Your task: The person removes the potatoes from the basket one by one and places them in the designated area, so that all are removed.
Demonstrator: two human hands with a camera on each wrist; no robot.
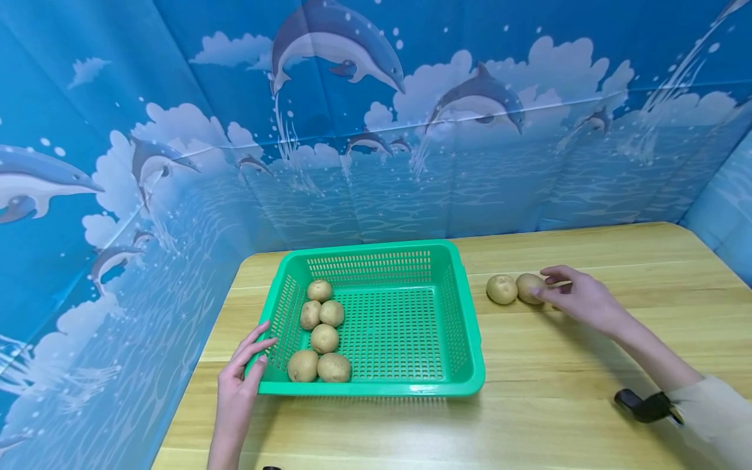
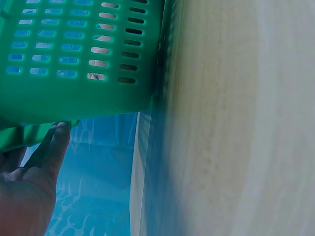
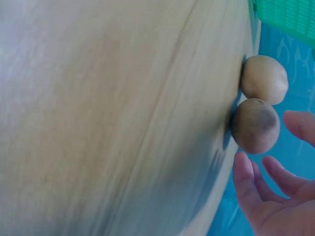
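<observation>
My left hand [image 1: 236,385] rests at the left rim of a green plastic basket [image 1: 376,390], its fingers and thumb reaching over the edge. In the left wrist view, the fingers [image 2: 56,142] are fairly straight against the rim. Several potatoes [image 1: 325,339] lie along the basket's left side. Right of the basket, two potatoes sit side by side on the table: a nearer-to-basket potato [image 1: 502,289] and a second potato [image 1: 527,288]. My right hand [image 1: 578,299] is spread around that second one; the right wrist view shows gaps between the fingertips [image 3: 242,164] and the darker potato [image 3: 255,126].
The basket stands on a wooden table [image 1: 546,405]. A blue dolphin-print curtain [image 1: 364,183] rises behind and to the left of it. A black strap-like device [image 1: 643,406] is at the right sleeve.
</observation>
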